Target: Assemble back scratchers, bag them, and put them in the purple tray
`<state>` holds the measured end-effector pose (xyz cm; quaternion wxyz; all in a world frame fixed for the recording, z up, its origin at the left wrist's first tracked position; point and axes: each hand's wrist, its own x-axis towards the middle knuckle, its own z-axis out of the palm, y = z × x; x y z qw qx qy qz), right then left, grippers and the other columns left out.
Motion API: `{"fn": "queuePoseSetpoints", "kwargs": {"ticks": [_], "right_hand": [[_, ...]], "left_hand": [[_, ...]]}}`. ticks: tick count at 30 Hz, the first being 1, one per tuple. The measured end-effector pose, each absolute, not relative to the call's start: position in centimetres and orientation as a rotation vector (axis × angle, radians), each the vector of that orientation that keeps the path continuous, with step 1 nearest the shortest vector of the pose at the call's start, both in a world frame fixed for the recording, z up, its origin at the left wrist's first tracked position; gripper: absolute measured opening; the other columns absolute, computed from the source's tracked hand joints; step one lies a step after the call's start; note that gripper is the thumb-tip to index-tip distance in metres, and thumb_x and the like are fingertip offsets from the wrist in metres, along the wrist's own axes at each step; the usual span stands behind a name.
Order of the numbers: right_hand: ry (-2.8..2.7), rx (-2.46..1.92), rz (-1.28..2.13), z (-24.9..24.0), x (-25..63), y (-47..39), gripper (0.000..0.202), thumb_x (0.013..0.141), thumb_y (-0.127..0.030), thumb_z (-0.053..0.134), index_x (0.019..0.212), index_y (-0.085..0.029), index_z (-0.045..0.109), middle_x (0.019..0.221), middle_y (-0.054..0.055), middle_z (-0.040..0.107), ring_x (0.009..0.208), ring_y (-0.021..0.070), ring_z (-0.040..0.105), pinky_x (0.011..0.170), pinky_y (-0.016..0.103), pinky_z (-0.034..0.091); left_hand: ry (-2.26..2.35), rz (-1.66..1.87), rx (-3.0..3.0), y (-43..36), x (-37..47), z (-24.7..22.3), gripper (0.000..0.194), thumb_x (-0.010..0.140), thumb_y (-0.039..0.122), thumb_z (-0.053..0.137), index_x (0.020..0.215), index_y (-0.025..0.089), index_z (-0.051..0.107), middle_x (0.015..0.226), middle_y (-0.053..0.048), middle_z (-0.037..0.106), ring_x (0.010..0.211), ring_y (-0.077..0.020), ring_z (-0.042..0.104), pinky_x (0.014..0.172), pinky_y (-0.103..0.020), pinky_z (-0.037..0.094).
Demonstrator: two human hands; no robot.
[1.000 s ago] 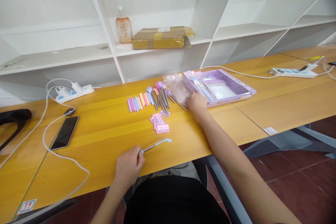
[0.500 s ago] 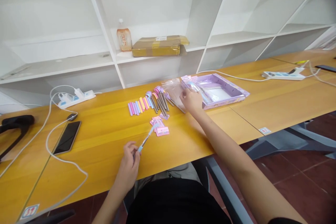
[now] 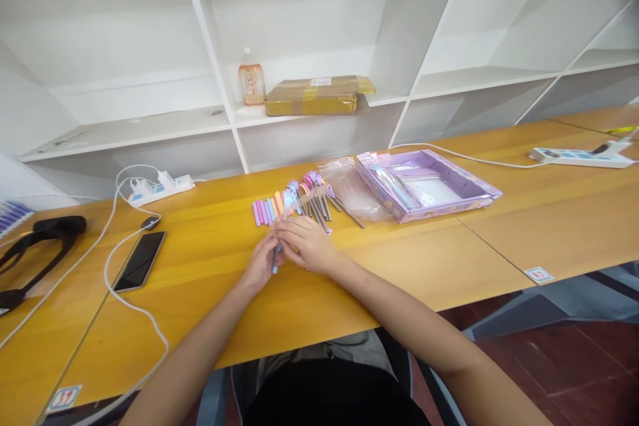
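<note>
My left hand (image 3: 260, 263) is closed around the blue handle of a small telescopic back scratcher (image 3: 275, 259). Against it is my right hand (image 3: 307, 243), its fingers bent over a thin clear plastic sleeve (image 3: 312, 195) that slants up to the right. The scratcher's light blue claw end seems to lie by the sleeve's opening; how far inside, I cannot tell. Just beyond my fingers lie several metal back scratchers (image 3: 319, 203) with coloured hand-shaped heads. Left of them is a row of coloured handle grips (image 3: 264, 212). My right hand mostly covers the pink cards.
A purple open box (image 3: 449, 176) holds packed pieces at right, beside loose clear plastic bags (image 3: 352, 190). At left are a phone (image 3: 140, 261), a white cable and a power strip (image 3: 162, 190). A bottle (image 3: 251, 83) and a taped carton (image 3: 314, 94) stand on the shelf.
My right hand has come back from the plastic bags by the purple box to meet my left hand, bringing a clear sleeve. My left hand has moved slightly forward with the back scratcher.
</note>
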<state>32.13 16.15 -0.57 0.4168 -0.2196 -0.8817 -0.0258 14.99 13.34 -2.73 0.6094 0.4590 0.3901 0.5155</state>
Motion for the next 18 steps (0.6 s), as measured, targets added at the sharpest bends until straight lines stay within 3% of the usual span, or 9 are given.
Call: {"fn": "queuePoseSetpoints", "kwargs": {"ticks": [4, 8, 11, 14, 18], "right_hand": [[-2.319, -0.396, 0.003, -0.6, 32.4, 15.5, 0.039, 0.101, -0.025, 0.051, 0.135, -0.021, 0.07, 0.148, 0.009, 0.069, 0.153, 0.0283, 0.048, 0.121, 0.051, 0.045], [-2.345, -0.312, 0.153, -0.4, 32.5, 15.1, 0.045, 0.1, -0.027, 0.046, 0.139, -0.019, 0.067, 0.155, 0.009, 0.064, 0.159, 0.0291, 0.039, 0.128, 0.056, 0.037], [-2.235, -0.397, 0.241, -0.6, 32.8, 14.9, 0.041, 0.1, -0.023, 0.045, 0.135, -0.023, 0.066, 0.148, 0.009, 0.068, 0.152, 0.0283, 0.049, 0.125, 0.056, 0.041], [-1.926, -0.715, 0.284, -1.1, 33.1, 15.2, 0.03, 0.101, -0.021, 0.049, 0.126, -0.025, 0.065, 0.135, 0.012, 0.069, 0.133, 0.0289, 0.062, 0.114, 0.054, 0.05], [-1.621, -0.987, 0.573, -2.4, 32.9, 16.1, 0.025, 0.102, -0.034, 0.059, 0.124, -0.022, 0.06, 0.117, 0.012, 0.064, 0.106, 0.0247, 0.067, 0.091, 0.042, 0.06]], "left_hand": [[0.862, 1.157, 1.009, 11.9, 14.6, -3.6, 0.041, 0.075, 0.051, 0.082, 0.09, 0.02, 0.061, 0.068, 0.004, 0.054, 0.057, -0.0103, 0.046, 0.052, -0.023, 0.037], [0.84, 1.089, 0.952, 10.9, 14.8, -4.4, 0.027, 0.078, 0.041, 0.073, 0.09, 0.019, 0.064, 0.07, 0.0, 0.06, 0.059, -0.0133, 0.051, 0.05, -0.025, 0.039], [0.844, 1.086, 0.911, 10.9, 15.0, -4.3, 0.024, 0.081, 0.04, 0.061, 0.091, 0.019, 0.064, 0.071, -0.001, 0.059, 0.058, -0.0145, 0.05, 0.051, -0.028, 0.041], [0.802, 1.08, 0.892, 11.1, 14.8, -3.5, 0.037, 0.082, 0.042, 0.058, 0.108, 0.018, 0.066, 0.084, -0.003, 0.063, 0.055, -0.0128, 0.046, 0.05, -0.028, 0.039], [0.753, 1.075, 0.926, 11.3, 14.5, -2.7, 0.041, 0.091, 0.044, 0.06, 0.121, 0.018, 0.067, 0.103, -0.007, 0.067, 0.056, -0.0101, 0.047, 0.049, -0.026, 0.034]]}}
